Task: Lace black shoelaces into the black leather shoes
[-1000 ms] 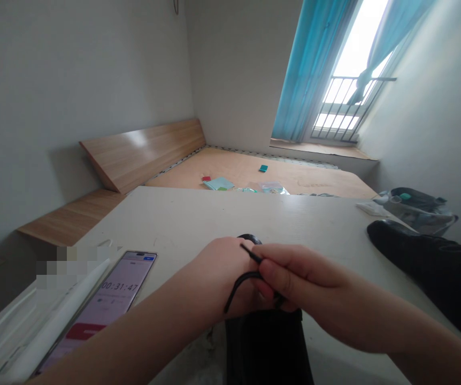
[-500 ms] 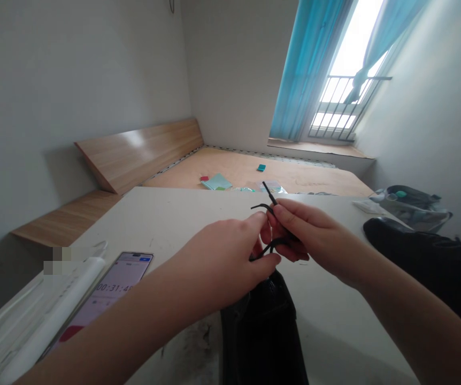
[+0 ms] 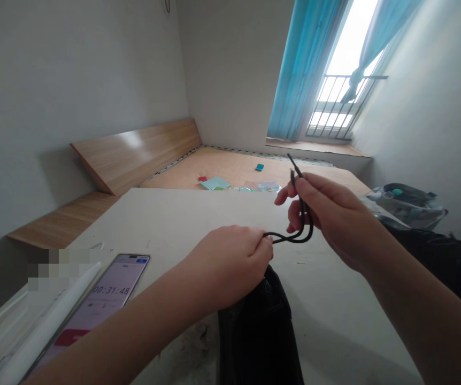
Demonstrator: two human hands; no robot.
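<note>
A black shoe stands on the white table right in front of me, toe pointing away. My left hand is closed over the shoe's top and pinches the black shoelace where it leaves the shoe. My right hand is raised above the table to the right and pinches the lace's two ends, which stick up past its fingers. Between the hands the lace hangs in a loose loop.
A phone showing a timer lies at the table's near left beside a white object. A second black shoe sits at the right, with a bag behind it. Beyond the table is a wooden bed platform with small items.
My right hand has lifted up and to the right, pulling the lace out from the shoe into a loop. My left hand has stayed at the shoe's top.
</note>
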